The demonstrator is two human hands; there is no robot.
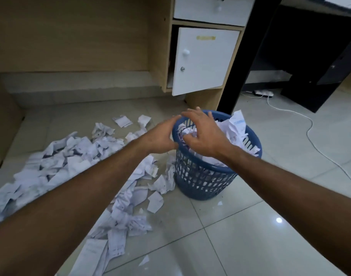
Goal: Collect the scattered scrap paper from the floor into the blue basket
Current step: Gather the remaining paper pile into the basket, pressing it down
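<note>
Holding a crumpled white paper wad (187, 132) over the mouth of the round blue plastic lattice basket (202, 176), both hands meet at its far-left rim. Head view only.

Left hand (160, 136): fingers stretched toward the rim, palm side against the wad; whether it truly grips or just steadies, cannot tell, looks like flat support. Right hand (205, 134): fingers curled down over the wad, thumb under it, pinching it from the right. The wad sits just above the paper already inside, not yet let go by the look of it.

Basket stands upright on the pale glossy tiled floor (240, 236), beside the foot of the light wood desk with a white cupboard door (204, 60). Already heaped: white scraps stick up past the rim on the far-right side (237, 121).

Progress, as a judgement: maybe under half done. A big drift of torn white scrap paper (67, 158) lies left of the basket, running from under the desk toward the bottom edge, with more pieces (128, 212) trailing along the near-left and a few touching the basket's base. Tiny bits lie right of the basket base (219, 203).

Likely issue: the basket looks near full, so the remaining pile may need pressing down to fit.

Off task: white power strip and cable (264, 93) on the floor at right, black desk panel behind.
</note>
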